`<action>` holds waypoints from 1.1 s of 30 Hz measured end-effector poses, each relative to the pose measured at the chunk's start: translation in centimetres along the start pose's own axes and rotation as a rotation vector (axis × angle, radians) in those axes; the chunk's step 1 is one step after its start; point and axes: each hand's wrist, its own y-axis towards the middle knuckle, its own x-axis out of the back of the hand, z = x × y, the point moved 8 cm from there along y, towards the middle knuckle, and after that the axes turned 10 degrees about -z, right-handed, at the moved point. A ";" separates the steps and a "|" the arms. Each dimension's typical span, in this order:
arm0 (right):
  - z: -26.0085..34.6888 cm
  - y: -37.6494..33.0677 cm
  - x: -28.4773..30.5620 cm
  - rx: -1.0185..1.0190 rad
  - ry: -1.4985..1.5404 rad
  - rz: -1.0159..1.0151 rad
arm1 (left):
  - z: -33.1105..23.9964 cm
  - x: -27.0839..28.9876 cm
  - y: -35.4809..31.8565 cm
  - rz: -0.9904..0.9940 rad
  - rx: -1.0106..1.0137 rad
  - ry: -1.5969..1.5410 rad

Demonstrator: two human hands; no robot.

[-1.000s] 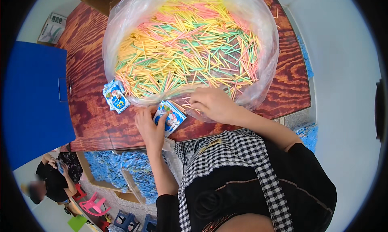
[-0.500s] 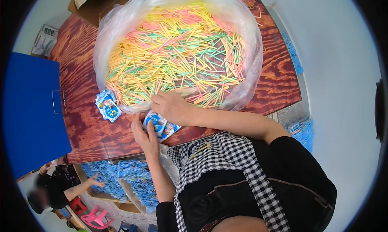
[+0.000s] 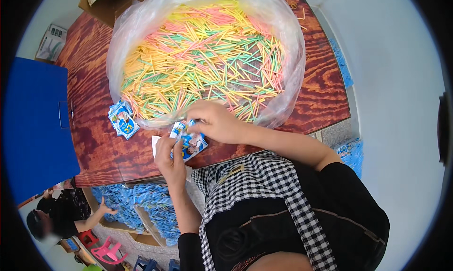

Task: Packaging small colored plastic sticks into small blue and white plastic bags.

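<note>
Blue-and-white packets (image 3: 193, 147) at near table (image 3: 325, 98) edge, just in front of open clear bag (image 3: 293, 58); left hand (image 3: 171, 162) pinching at their left side, thumb and fingers close together, right hand (image 3: 214, 122) over their upper edge, fingers curled narrow, can't tell if it grips anything. Bag full of pastel sticks (image 3: 207, 54), yellow, pink, green; small packet stack (image 3: 123, 120) left of it on the wood-grain top. Below table, bins of blue packets (image 3: 153, 200), 1 co-worker's arm (image 3: 94, 217) stretched toward them, pink stool (image 3: 108, 250) nearby.
</note>
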 end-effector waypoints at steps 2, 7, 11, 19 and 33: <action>-1.2 0.0 0.2 -0.107 0.025 0.000 | 0.6 -1.1 0.0 0.038 0.083 -0.045; -1.9 0.7 2.9 -0.008 -0.074 0.056 | 0.5 -3.5 0.3 0.134 0.180 -0.161; -3.1 -0.3 6.3 -0.065 -0.216 0.161 | 4.5 -2.4 -1.5 -0.022 0.464 -0.344; -1.1 -3.6 2.9 0.196 -0.751 0.280 | 6.4 -2.7 -2.0 -0.107 0.546 -0.521; -2.9 -4.2 0.6 0.198 -0.929 0.396 | 6.7 -3.4 -2.3 -0.015 0.573 -0.517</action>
